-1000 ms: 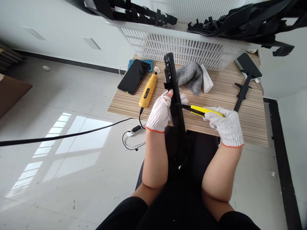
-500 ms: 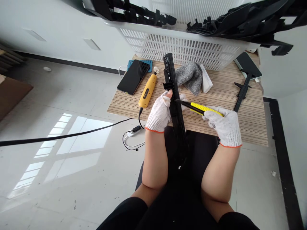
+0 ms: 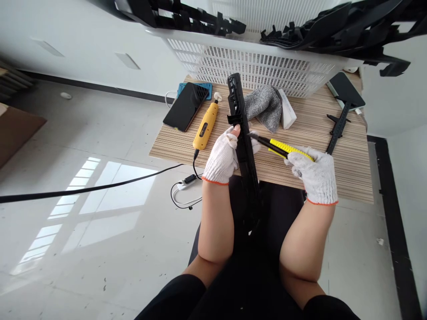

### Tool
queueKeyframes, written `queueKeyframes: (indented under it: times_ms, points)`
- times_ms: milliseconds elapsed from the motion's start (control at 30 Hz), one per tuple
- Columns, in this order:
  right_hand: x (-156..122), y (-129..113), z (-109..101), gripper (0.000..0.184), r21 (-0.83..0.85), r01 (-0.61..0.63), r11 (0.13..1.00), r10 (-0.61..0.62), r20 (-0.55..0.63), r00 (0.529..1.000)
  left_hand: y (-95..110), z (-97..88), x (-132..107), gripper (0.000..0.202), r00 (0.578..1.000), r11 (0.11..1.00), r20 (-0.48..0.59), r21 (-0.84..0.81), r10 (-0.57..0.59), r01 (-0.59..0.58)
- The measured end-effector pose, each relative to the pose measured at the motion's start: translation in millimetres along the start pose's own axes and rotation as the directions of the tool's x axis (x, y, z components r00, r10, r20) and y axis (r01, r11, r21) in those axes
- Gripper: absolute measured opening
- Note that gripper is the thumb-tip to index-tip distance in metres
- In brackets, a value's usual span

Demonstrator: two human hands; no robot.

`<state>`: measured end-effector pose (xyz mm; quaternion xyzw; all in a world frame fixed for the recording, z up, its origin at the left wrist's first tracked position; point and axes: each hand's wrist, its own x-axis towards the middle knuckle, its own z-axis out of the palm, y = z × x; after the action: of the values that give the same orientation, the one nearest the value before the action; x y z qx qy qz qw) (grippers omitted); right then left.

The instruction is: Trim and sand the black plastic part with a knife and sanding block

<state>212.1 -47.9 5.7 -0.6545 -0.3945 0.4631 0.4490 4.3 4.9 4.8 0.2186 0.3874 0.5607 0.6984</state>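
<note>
A long black plastic part slants from above the table down toward my lap. My left hand, in a white knit glove with the thumb tip bare, is closed around its middle, fingers showing on the far side. In my gloved right hand is a yellow and black utility knife, pointing left. Its dark tip is at the right edge of the black part, close to my left fingertips; whether it touches, I cannot tell.
On the wood-grain table lie a phone, a yellow rotary tool, a grey cloth, a small white box, a black caliper and another dark device. Behind stands a white basket with black parts overhanging.
My right hand and the utility knife have shifted slightly right, and the knife's tip has drawn back to the part's edge. My left hand and the black part stay nearly still.
</note>
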Motion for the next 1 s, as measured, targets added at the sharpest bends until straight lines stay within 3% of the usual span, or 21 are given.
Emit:
queueKeyframes:
  times_ms: [100, 200, 333, 433, 567, 667, 800, 900, 1000]
  points:
    - [-0.2, -1.0, -0.6, 0.030, -0.038, -0.032, 0.999, 0.034, 0.041, 0.999, -0.2, 0.3, 0.4, 0.032, 1.000, 1.000, 0.010, -0.008, -0.007, 0.007]
    - [-0.3, -1.3, -1.1, 0.029, -0.014, 0.006, 1.000, -0.006, -0.007, 1.000, -0.9, -0.3, 1.5, 0.034, 1.000, 1.000, -0.025, 0.005, -0.001, 0.001]
    - [-0.4, -1.1, -2.0, 0.034, -0.044, -0.034, 0.998, 0.037, 0.072, 0.997, -1.9, -1.8, 3.0, 0.035, 1.000, 0.999, 0.005, 0.023, -0.025, 0.025]
    - [-0.4, -0.7, -2.4, 0.028, -0.001, 0.002, 1.000, -0.002, 0.017, 1.000, -2.8, -2.8, 3.3, 0.034, 1.000, 0.999, -0.014, 0.030, -0.010, 0.011]
    - [-0.6, -0.7, -2.0, 0.030, -0.010, -0.035, 0.999, 0.036, 0.066, 0.997, -3.3, -3.3, 2.4, 0.035, 1.000, 1.000, 0.012, -0.001, -0.004, 0.004]
    - [-0.6, -1.0, -1.2, 0.025, 0.035, 0.005, 0.999, -0.005, -0.008, 1.000, -2.8, -3.0, 1.9, 0.033, 1.000, 1.000, -0.023, 0.005, -0.002, 0.002]
    - [-0.3, -1.1, -1.4, 0.027, -0.009, -0.018, 1.000, 0.018, 0.039, 0.999, -1.8, -2.5, 1.9, 0.032, 1.000, 1.000, -0.008, 0.021, -0.004, 0.004]
    - [0.0, -0.8, -2.2, 0.026, 0.023, 0.006, 1.000, -0.006, -0.006, 1.000, -1.6, -2.3, 1.9, 0.030, 1.000, 1.000, -0.019, 0.029, 0.008, -0.008]
    - [0.0, -1.0, -3.0, 0.030, -0.005, -0.027, 1.000, 0.027, 0.064, 0.998, -1.7, -1.8, 1.7, 0.034, 1.000, 1.000, -0.008, 0.003, -0.014, 0.014]
